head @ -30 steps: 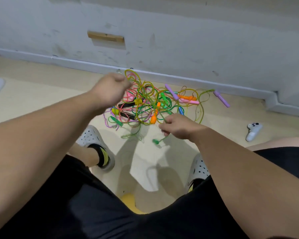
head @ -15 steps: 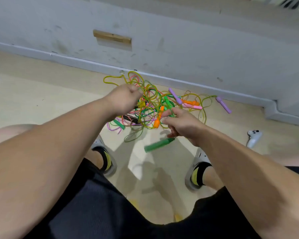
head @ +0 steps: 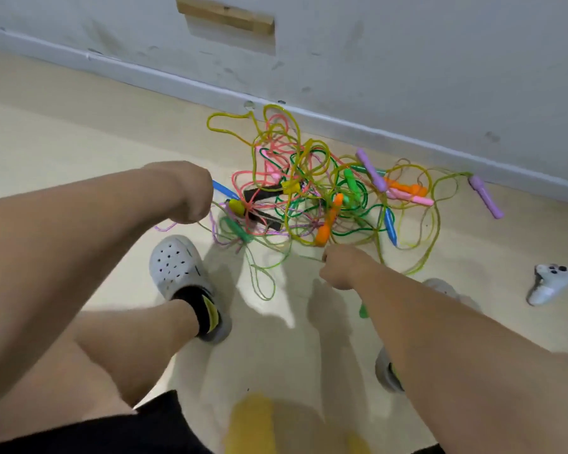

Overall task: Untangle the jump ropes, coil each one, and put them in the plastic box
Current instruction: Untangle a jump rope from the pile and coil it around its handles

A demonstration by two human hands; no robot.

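Wall (head: 407,60) and its baseboard run just behind the tangle; a small wooden block (head: 225,14) is fixed to the wall, above and left of it.

Floor (head: 63,142), pale, carries everything.

Tangle of jump ropes (head: 309,198): yellow, pink, green and pale purple cords knotted together on the floor, close to the baseboard. Orange, green, blue, pink, purple and dark handles are caught up in it.

Your left hand (head: 184,191) hovers at the tangle's left edge, fingers curled under into a fist. A thin purple cord passes right under it; you cannot tell from here whether anything is gripped.

Your right hand (head: 345,267) sits at the tangle's near edge, fingers curled round a thin green cord (head: 309,257) that leads off into the tangle. A green handle (head: 363,311) shows under that forearm, on the near side of the tangle.

White clog (head: 177,267) on your left foot, planted near-left of the tangle.

A blurred yellow shape (head: 266,421) lies well to the near side of the tangle; not identifiable.

White game controller (head: 550,283) lies on the floor, well right of the tangle.

One purple handle (head: 486,196) lies just off the tangle's right edge.
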